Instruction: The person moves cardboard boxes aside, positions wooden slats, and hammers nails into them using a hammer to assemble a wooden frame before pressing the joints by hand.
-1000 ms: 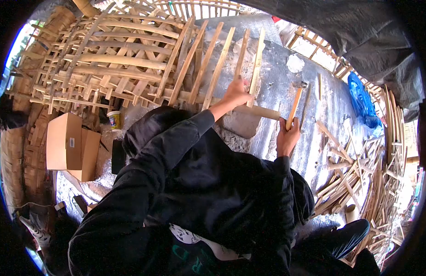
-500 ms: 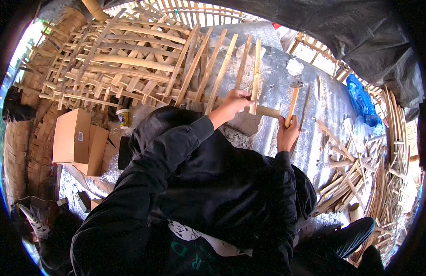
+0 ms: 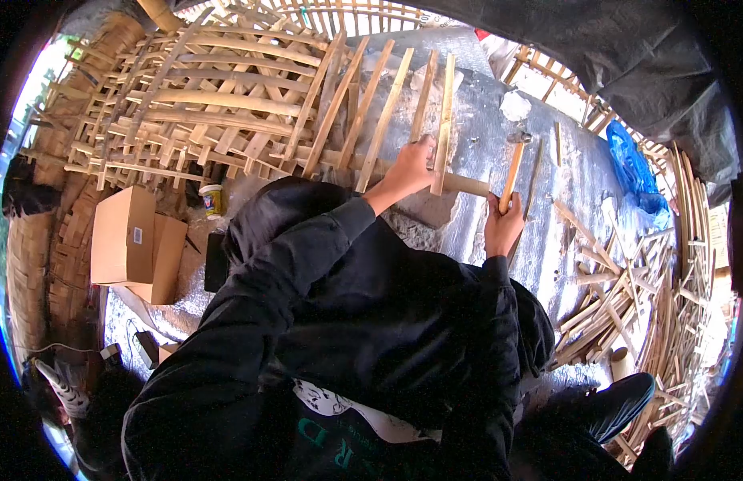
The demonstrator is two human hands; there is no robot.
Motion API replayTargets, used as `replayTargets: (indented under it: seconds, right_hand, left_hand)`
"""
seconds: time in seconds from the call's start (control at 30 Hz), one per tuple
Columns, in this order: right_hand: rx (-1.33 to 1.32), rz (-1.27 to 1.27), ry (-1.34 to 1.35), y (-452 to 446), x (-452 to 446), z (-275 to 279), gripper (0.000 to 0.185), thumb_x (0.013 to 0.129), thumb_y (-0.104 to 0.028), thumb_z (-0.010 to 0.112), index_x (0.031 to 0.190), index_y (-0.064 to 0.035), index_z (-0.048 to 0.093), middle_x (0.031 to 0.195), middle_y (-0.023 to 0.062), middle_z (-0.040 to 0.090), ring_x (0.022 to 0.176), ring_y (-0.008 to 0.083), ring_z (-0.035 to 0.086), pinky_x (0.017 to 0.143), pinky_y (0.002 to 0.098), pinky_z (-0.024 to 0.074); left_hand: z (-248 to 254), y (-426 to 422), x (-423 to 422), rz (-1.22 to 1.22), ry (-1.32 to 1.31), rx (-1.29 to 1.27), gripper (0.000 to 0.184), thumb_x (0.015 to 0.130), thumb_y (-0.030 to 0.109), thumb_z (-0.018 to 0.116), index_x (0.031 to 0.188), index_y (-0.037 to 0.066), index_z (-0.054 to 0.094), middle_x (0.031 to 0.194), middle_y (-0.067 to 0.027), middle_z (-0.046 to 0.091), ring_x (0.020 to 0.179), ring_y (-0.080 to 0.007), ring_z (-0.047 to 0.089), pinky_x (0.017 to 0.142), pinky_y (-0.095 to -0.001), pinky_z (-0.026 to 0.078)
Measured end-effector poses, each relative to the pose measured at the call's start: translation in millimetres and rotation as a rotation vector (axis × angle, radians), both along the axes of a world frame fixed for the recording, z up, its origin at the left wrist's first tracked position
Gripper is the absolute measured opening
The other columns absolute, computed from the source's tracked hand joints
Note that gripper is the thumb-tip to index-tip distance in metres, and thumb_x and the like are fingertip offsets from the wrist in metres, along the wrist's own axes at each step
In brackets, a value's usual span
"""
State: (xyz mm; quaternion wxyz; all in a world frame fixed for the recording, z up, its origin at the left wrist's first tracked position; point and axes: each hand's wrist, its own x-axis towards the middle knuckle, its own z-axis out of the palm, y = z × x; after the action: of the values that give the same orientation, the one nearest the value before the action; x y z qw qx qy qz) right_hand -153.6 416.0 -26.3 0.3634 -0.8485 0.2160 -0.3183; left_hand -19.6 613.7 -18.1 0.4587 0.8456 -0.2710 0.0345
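My left hand (image 3: 410, 170) is closed at the lower end of a pale bamboo slat (image 3: 444, 120), fingertips curled against its left edge. The slat lies across a round bamboo pole (image 3: 469, 185), which also carries a row of similar slats to the left. Whether a small piece is also between those fingers, I cannot tell. My right hand (image 3: 504, 223) is wrapped round the wooden handle of a hammer (image 3: 513, 170). The hammer's metal head points away from me, to the right of the slat and apart from it.
Woven bamboo lattice (image 3: 227, 96) stands at the left back. A cardboard box (image 3: 125, 236) and a small tub (image 3: 212, 200) sit at left. On the right are a blue plastic bag (image 3: 630, 168) and heaped bamboo strips (image 3: 604, 313). A concrete-like block (image 3: 428, 210) lies under the pole.
My left hand has drawn slightly left and its fingers have curled in more beside the slat. The right hand still holds the hammer in nearly the same place. The view has shifted slightly.
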Motion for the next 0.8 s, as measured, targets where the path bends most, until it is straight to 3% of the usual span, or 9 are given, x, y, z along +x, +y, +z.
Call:
replayTargets:
  seconds: [0.13, 0.2, 0.37, 0.47, 0.53, 0.57, 0.6, 0.67, 0.8]
  right_hand:
    - [0.005, -0.005, 0.013, 0.7, 1.1, 1.0, 0.032, 0.087, -0.021, 0.074, 0.088, 0.0014, 0.052, 0.066, 0.0170, 0.060, 0.056, 0.0211, 0.054, 0.056, 0.0358, 0.0458]
    - [0.000, -0.024, 0.069, 1.0, 0.9, 3.8, 0.029, 0.087, -0.017, 0.073, 0.087, 0.0001, 0.050, 0.070, 0.0213, 0.060, 0.062, 0.0415, 0.059, 0.057, 0.0418, 0.0470]
    - [-0.022, -0.010, 0.044, -0.1, 1.9, 3.4, 0.028, 0.087, -0.017, 0.073, 0.087, -0.0001, 0.050, 0.070, 0.0213, 0.060, 0.062, 0.0418, 0.058, 0.057, 0.0417, 0.0466]
    - [-0.014, -0.025, 0.083, 2.7, -0.2, 11.7, 0.028, 0.087, -0.017, 0.073, 0.088, -0.0002, 0.051, 0.070, 0.0212, 0.060, 0.062, 0.0420, 0.058, 0.057, 0.0413, 0.0467]
    - [0.010, -0.037, 0.109, 2.9, -0.9, 13.7, 0.028, 0.087, -0.017, 0.073, 0.088, -0.0002, 0.051, 0.070, 0.0211, 0.060, 0.063, 0.0422, 0.058, 0.057, 0.0411, 0.0468]
    - [-0.006, -0.046, 0.077, 1.4, -0.7, 12.5, 0.028, 0.087, -0.017, 0.073, 0.088, -0.0003, 0.051, 0.071, 0.0210, 0.061, 0.063, 0.0417, 0.058, 0.058, 0.0410, 0.0469]
    - [-0.022, -0.054, 0.045, -0.4, -1.3, 10.9, 0.028, 0.087, -0.017, 0.073, 0.088, -0.0004, 0.051, 0.071, 0.0208, 0.061, 0.063, 0.0413, 0.058, 0.058, 0.0410, 0.0469]
    - [-0.027, -0.046, 0.013, -6.1, -3.6, 6.2, 0.028, 0.087, -0.018, 0.073, 0.088, -0.0005, 0.051, 0.071, 0.0206, 0.061, 0.062, 0.0405, 0.058, 0.059, 0.0411, 0.0469]
    - [0.030, -0.069, 0.010, -6.8, -14.2, 9.1, 0.029, 0.086, -0.018, 0.075, 0.088, -0.0008, 0.052, 0.073, 0.0197, 0.063, 0.062, 0.0372, 0.057, 0.060, 0.0410, 0.0469]
  left_hand:
    - [-1.5, 0.3, 2.6, -0.030, 0.008, -0.029, 0.053, 0.068, 0.013, 0.083, 0.113, 0.001, 0.057, 0.101, -0.0184, 0.071, 0.097, -0.0361, 0.068, 0.083, -0.0414, 0.054]
    - [-4.7, -1.9, 3.4, -0.031, -0.003, -0.016, 0.052, 0.068, 0.013, 0.083, 0.112, 0.001, 0.057, 0.102, -0.0180, 0.070, 0.099, -0.0351, 0.068, 0.084, -0.0408, 0.053]
    - [-5.6, -1.6, 4.2, -0.060, 0.018, -0.005, 0.050, 0.071, 0.015, 0.082, 0.112, 0.001, 0.057, 0.104, -0.0162, 0.070, 0.103, -0.0332, 0.067, 0.087, -0.0394, 0.052]
    - [-1.1, -0.2, 9.7, -0.011, -0.016, 0.024, 0.044, 0.077, 0.017, 0.078, 0.113, 0.003, 0.057, 0.103, -0.0149, 0.071, 0.092, -0.0297, 0.069, 0.080, -0.0380, 0.053]
    - [10.5, 4.2, 17.7, 0.022, 0.604, -0.148, 0.034, 0.085, 0.014, 0.069, 0.114, 0.004, 0.056, 0.107, -0.0171, 0.069, 0.083, -0.0230, 0.066, 0.072, -0.0359, 0.052]
    - [5.6, 9.4, 20.6, -0.102, 0.828, -0.523, 0.027, 0.090, 0.009, 0.056, 0.115, 0.002, 0.055, 0.109, -0.0210, 0.067, 0.081, -0.0180, 0.062, 0.069, -0.0337, 0.051]
    - [5.9, 16.1, 28.4, -0.101, 0.826, -0.522, 0.027, 0.090, 0.009, 0.056, 0.115, 0.002, 0.055, 0.109, -0.0210, 0.067, 0.081, -0.0180, 0.062, 0.069, -0.0337, 0.051]
    - [11.3, 31.2, 41.6, -0.272, 1.285, -0.797, 0.029, 0.090, 0.005, 0.048, 0.117, -0.003, 0.053, 0.114, -0.0245, 0.064, 0.086, -0.0207, 0.063, 0.074, -0.0352, 0.052]
    - [30.3, 45.6, 27.5, -0.309, 1.218, -0.950, 0.037, 0.086, -0.005, 0.040, 0.122, -0.007, 0.049, 0.125, -0.0290, 0.058, 0.109, -0.0315, 0.063, 0.094, -0.0426, 0.053]
